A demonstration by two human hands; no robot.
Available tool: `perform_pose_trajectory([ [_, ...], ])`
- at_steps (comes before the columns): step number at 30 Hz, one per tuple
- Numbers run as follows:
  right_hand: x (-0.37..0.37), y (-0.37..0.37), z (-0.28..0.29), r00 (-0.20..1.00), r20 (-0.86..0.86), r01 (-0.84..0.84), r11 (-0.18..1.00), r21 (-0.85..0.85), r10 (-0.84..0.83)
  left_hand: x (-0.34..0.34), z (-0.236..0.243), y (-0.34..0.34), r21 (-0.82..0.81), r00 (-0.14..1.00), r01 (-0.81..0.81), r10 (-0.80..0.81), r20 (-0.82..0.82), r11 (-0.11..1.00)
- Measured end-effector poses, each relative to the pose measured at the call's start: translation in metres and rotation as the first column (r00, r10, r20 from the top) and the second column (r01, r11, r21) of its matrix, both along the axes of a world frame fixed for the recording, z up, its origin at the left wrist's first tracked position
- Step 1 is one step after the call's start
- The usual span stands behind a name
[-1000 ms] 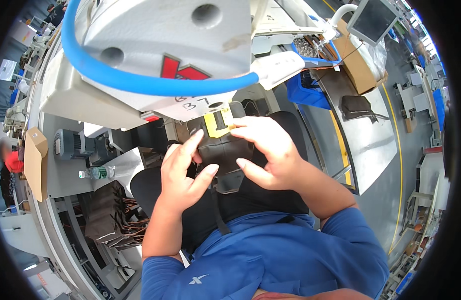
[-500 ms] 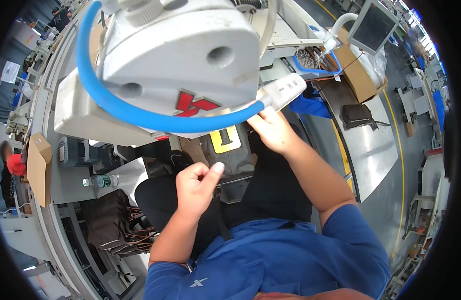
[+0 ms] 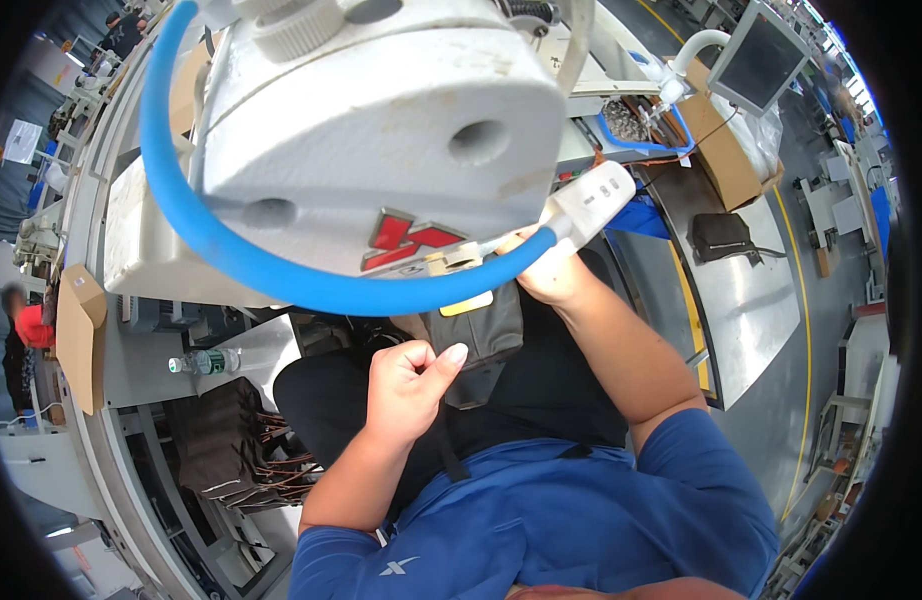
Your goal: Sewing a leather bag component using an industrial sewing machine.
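Observation:
A dark grey fabric bag (image 3: 489, 340) lies over my lap, below the white sewing machine head (image 3: 381, 130); its far part is hidden by the machine. My left hand (image 3: 406, 388) is closed at the bag's left edge, thumb on top and fingers curled under. At the bag's upper right side is my right hand (image 3: 549, 275), its fingers bent in at the fabric and partly covered by the white switch unit (image 3: 596, 198). A thick blue hose (image 3: 351, 295) curves across the machine's front. Behind it, a yellow plate (image 3: 468, 304) shows only in part.
Left of my knees, a plastic bottle (image 3: 203, 362) stands by a stack of dark fabric pieces (image 3: 216, 435). On the right, a metal side table (image 3: 746, 310) bears a black pouch (image 3: 723, 237). Farther back are a screen (image 3: 758, 57), a blue-rimmed tray (image 3: 626, 125) and an open carton (image 3: 716, 150).
The grey bag has come nearer to me and slightly right, with both hands still at its edges. The machine sits lower and further right in view, and the yellow plate is more covered.

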State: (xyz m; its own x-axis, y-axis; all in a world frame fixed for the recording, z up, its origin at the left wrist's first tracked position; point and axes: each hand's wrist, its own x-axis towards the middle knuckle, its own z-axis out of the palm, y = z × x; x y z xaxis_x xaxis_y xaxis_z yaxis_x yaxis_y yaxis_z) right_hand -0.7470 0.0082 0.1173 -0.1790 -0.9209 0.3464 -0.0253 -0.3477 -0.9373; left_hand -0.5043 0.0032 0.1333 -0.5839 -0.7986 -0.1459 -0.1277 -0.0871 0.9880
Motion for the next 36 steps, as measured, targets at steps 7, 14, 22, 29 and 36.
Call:
perform_pose_trajectory([
  [7, 0.006, 0.005, 0.003, 0.995, 0.005, 0.102, 0.985, 0.136, -0.104, 0.001, 0.002, 0.001, -0.017, 1.0, 0.003, -0.003, -0.016, 1.0],
  [14, -0.004, 0.004, 0.012, 1.0, -0.023, 0.003, 0.97, 0.243, 0.002, -0.001, 0.005, 0.003, -0.053, 1.0, 0.003, -0.003, 0.013, 0.999],
  [22, -0.003, 0.003, 0.015, 0.998, -0.052, -0.034, 0.983, 0.18, 0.044, 0.0, 0.001, 0.004, -0.071, 0.996, -0.058, 0.063, 0.061, 0.996],
  [29, 0.005, -0.002, 0.006, 0.985, 0.154, -0.062, 0.99, -0.124, 0.081, 0.001, 0.003, 0.004, -0.093, 0.999, -0.008, 0.012, 0.044, 0.996],
  [36, 0.003, 0.013, 0.01, 0.963, -0.073, 0.266, 0.959, 0.101, -0.26, -0.001, 0.011, 0.007, -0.575, 0.972, -0.042, 0.167, 0.166, 0.817],
])
